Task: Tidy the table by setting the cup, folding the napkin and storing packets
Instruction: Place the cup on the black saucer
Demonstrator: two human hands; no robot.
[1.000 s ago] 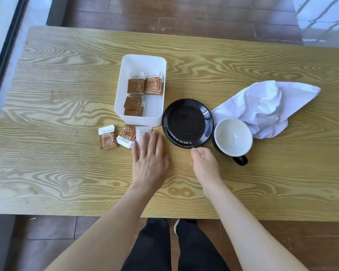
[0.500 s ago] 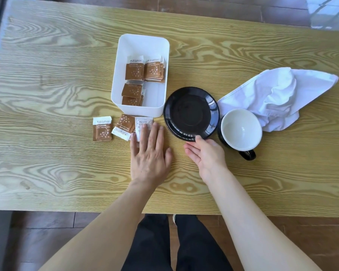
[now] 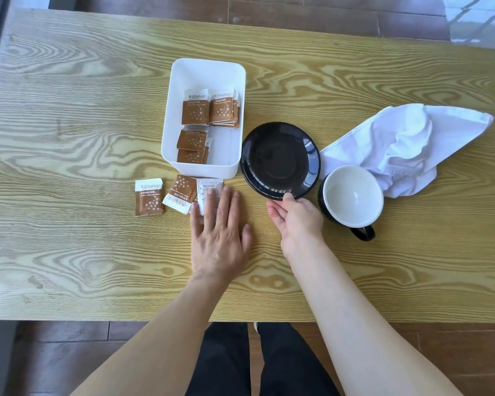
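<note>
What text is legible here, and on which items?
"太古 taikoo": white band of the loose packet on the table, and of the packets in the white box.
"taikoo", upside down: tilted packet.
Back-side print on the packet under the left hand: too small to read.
Cup, saucer, napkin: none.

A white packet (image 3: 210,192) is being pressed flat on the wooden table (image 3: 69,138) by the left hand (image 3: 220,235). The black saucer (image 3: 280,160) is being pinched at its near rim by the right hand (image 3: 296,217), beside the cup (image 3: 352,197).
</note>
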